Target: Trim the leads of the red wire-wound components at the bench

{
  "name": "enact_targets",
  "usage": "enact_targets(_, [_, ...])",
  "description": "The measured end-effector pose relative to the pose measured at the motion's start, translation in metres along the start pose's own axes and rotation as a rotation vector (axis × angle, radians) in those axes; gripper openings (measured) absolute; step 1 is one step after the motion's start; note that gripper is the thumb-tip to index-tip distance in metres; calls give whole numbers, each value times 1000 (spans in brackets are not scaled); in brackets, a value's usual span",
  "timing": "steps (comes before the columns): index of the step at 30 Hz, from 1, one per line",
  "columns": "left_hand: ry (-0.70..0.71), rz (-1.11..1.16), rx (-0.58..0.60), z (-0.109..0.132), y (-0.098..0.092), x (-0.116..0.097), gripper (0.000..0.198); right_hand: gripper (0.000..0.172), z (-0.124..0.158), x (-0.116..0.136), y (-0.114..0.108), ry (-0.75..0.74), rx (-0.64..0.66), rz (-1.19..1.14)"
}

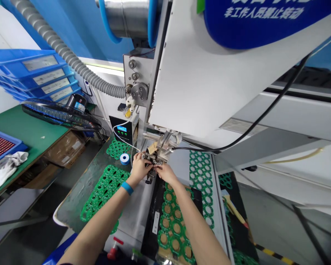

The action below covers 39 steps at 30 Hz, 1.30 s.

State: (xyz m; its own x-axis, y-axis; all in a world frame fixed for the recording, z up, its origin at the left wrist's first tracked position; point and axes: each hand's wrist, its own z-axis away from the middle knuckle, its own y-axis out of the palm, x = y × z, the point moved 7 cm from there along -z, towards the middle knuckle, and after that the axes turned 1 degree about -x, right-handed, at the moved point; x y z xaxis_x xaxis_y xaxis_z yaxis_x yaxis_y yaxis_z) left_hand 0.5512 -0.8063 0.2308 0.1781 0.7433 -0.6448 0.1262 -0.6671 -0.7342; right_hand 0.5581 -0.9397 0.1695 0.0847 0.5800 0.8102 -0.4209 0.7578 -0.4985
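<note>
My left hand point(139, 167), with a blue band point(127, 188) at the wrist, reaches to the small metal machine head point(153, 159) in the middle of the view. From the other side my right hand point(166, 173) meets it there. The fingers of both hands are pinched close together at the lower part of this head; what is between them is too small to make out. A thin white tube point(123, 139) curves down to the head beside my left hand. Below my right forearm, green ring-shaped circuit boards point(177, 228) lie on a black fixture.
Green board panels point(105, 191) and a blue-white tape roll point(124, 158) lie at left. Behind stand a controller point(121, 129) and a wire spool point(127, 16). More panels point(201, 173) and a brush point(234, 209) lie right. A red knob point(113, 253) sits in front.
</note>
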Motion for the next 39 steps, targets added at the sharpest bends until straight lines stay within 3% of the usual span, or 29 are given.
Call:
enact_targets(19, [-105,165,-66,0,-6,12,5,22,4,10,-2,33,5,42])
enact_targets(39, [-31,85,-20,-3,-4,3,13,21,-1,-8,1,74,-35,-21])
